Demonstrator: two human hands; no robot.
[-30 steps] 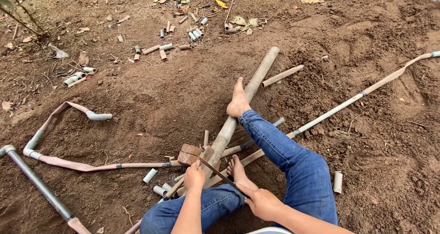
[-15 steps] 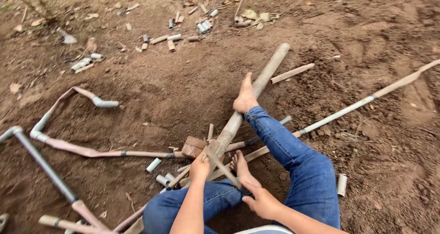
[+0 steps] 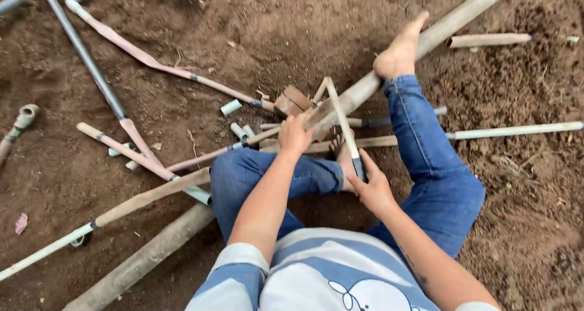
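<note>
The right hand (image 3: 372,188) is closing tight around the handle of a saw (image 3: 342,123), a thin one with a long, pale blade. The blade is reaching up and away from the body and is lying across a thick pipe (image 3: 365,87). The left hand (image 3: 295,134) is closing around that pipe, just beside the blade, and pressing it down. The pipe is lying slanted on the brown dirt (image 3: 255,31), running far up to the right. The person's bare foot (image 3: 399,52) is resting on it farther up, and the other foot is tucked in near the saw handle. The person is sitting on the ground in blue jeans (image 3: 438,165). To cut well here, I think the foot and the left hand should be holding the pipe very still, the fingers should be staying away from the blade, and the saw should be going in long, even strokes. Thin pipes (image 3: 511,130) and bent pipes (image 3: 146,58) are lying all around, and small cut bits (image 3: 231,107) are sitting in the dirt close to the left hand.
</note>
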